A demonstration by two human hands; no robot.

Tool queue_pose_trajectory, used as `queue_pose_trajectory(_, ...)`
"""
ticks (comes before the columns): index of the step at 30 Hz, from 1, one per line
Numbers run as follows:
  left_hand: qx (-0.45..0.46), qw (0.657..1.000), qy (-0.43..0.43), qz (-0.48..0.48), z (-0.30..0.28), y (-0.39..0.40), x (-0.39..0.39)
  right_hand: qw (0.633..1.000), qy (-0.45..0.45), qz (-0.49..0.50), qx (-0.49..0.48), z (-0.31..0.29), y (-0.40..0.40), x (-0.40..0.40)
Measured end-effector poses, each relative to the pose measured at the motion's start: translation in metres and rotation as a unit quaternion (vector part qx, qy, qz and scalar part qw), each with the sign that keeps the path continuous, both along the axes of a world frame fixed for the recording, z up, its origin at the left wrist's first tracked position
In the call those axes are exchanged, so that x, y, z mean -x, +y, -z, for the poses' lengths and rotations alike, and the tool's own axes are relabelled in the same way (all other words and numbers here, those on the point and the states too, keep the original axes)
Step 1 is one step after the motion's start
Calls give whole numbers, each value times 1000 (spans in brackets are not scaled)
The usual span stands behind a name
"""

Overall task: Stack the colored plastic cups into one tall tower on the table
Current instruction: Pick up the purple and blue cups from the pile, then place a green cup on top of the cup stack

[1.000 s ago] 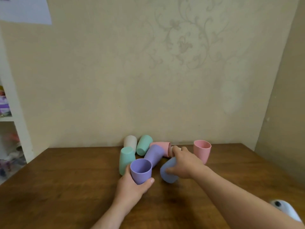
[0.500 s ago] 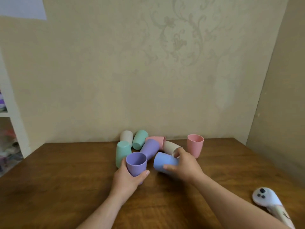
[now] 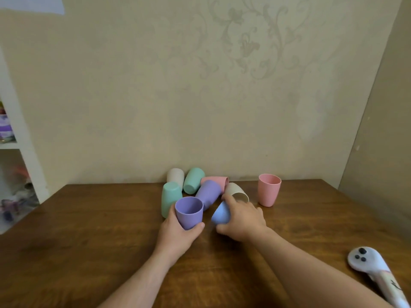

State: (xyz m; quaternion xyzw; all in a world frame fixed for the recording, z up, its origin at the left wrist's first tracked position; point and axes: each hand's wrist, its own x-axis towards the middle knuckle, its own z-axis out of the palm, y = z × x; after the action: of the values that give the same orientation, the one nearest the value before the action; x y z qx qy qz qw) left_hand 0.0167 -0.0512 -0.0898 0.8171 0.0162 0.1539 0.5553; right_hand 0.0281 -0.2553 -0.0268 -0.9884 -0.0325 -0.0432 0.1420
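Note:
My left hand (image 3: 178, 234) grips an upright purple cup (image 3: 189, 211) standing on the wooden table (image 3: 89, 241). My right hand (image 3: 242, 217) is closed around a blue cup (image 3: 220, 214), tilted with its base pointing down-left, right beside the purple one. Behind them lie a second purple cup (image 3: 208, 194), a beige cup (image 3: 236, 192), a pink cup (image 3: 216, 182), a green cup (image 3: 193, 180) and a pale cup (image 3: 175, 176). Another green cup (image 3: 170, 197) stands upside down at the left. A pink cup (image 3: 269, 189) stands upright at the right.
A white controller (image 3: 375, 274) lies near the table's front right edge. The wall runs just behind the cups, with a side wall at the right. White shelves (image 3: 13, 147) with small items stand off the table's left.
My right hand has turned the blue cup from lying flat toward upright, base down-left. My left hand stays on the purple cup. The view has shifted slightly.

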Motion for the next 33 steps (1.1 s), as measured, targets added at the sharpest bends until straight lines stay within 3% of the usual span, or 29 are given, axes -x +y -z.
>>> queue_pose_trajectory(2,-1,1000,5,6,-1,0,0,988,-43,24,-148,-14,1,-3)
queue_pose_trajectory(3,-2,1000,6,10,-1,0,0,965,-73,33,-252,-24,2,-5)
queue_pose_trajectory(5,-2,1000,5,15,-1,0,0,884,-117,33,-451,-44,10,-8)
queue_pose_trajectory(7,-1,1000,4,23,-3,0,1,825,-107,-10,-555,-61,23,-7)
queue_pose_trajectory(9,1,999,17,35,-4,1,2,835,-80,-53,-542,-66,40,-5)
queue_pose_trajectory(14,3,999,34,30,-3,4,2,910,-24,-107,-399,-32,64,5)
queue_pose_trajectory(25,-26,995,49,77,-8,3,5,902,-5,-104,-419,2,62,8)
queue_pose_trajectory(29,-197,969,50,139,-7,2,6,895,-28,-75,-439,28,46,9)
queue_pose_trajectory(33,-435,866,65,239,-34,13,6,894,-63,-51,-441,35,24,11)
